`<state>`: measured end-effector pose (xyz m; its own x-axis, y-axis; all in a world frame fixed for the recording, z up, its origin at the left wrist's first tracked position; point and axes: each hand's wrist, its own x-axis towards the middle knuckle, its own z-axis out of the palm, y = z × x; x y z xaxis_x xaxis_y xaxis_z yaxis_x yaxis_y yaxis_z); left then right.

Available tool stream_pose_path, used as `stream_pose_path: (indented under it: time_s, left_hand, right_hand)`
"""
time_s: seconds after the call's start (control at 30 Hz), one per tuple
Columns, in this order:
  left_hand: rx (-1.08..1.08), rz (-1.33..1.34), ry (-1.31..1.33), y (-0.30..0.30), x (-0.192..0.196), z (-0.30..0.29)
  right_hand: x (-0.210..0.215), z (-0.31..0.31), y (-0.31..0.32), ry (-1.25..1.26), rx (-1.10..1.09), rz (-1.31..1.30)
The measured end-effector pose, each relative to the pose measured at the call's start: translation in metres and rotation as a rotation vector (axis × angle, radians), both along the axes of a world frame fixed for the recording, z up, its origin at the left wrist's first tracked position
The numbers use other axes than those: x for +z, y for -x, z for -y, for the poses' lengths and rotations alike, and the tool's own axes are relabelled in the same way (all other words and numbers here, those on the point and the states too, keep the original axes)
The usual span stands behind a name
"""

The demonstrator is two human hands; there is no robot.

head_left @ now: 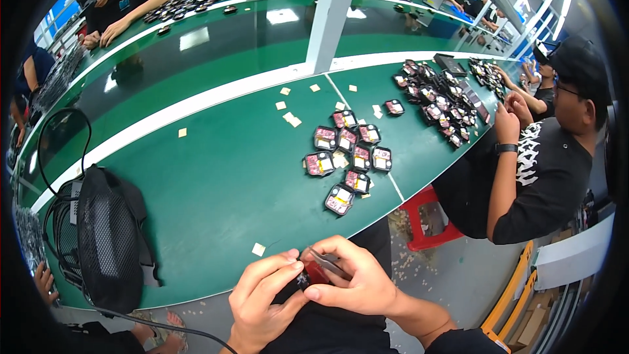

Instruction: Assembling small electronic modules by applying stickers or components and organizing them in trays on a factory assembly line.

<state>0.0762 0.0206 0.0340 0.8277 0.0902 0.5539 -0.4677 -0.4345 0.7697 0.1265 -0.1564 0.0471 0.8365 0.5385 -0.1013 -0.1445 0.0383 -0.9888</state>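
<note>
Both my hands are below the near edge of the green table (216, 190), over my lap. My left hand (262, 298) grips a small black and red part (313, 270) from the left side. My right hand (357, 275) pinches the same part from the right, thumb and fingers closed on its top, where a thin dark flap sticks up. A cluster of several similar small black trays with pink and yellow inserts (347, 154) lies on the table beyond my hands.
A black mesh bag (108, 239) with cables sits at the left on the table. Small tan paper scraps (259, 249) are scattered about. A seated person in black (544, 157) works at the right beside another pile of parts (442, 101). A white post (331, 16) stands mid-table.
</note>
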Motion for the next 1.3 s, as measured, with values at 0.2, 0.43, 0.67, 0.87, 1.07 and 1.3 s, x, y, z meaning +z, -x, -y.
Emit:
stream_pose_path:
  time_s: [0.2, 0.43, 0.67, 0.87, 1.07, 1.3]
  left_hand:
    - [-0.003, -0.062, -0.163, -0.01, 0.002, -0.007]
    - [0.108, -0.165, -0.168, -0.015, 0.004, -0.016]
    - [0.148, -0.184, -0.184, -0.012, -0.001, -0.018]
    - [0.14, -0.185, -0.167, -0.014, 0.001, -0.017]
    - [0.15, -0.184, -0.134, -0.013, 0.005, -0.017]
    - [0.101, -0.091, -0.024, -0.007, -0.006, -0.019]
  right_hand:
    - [0.019, -0.002, -0.019, 0.525, -0.152, 0.703]
    - [0.011, 0.001, -0.053, 0.988, -0.162, 1.12]
    - [0.022, 0.044, -0.138, 0.938, -0.668, 1.042]
    - [0.006, 0.091, -0.202, 1.105, -0.737, 0.83]
    - [-0.002, 0.103, -0.209, 0.979, -0.661, 0.885]
    - [0.036, 0.066, -0.134, 0.453, -0.557, 0.577]
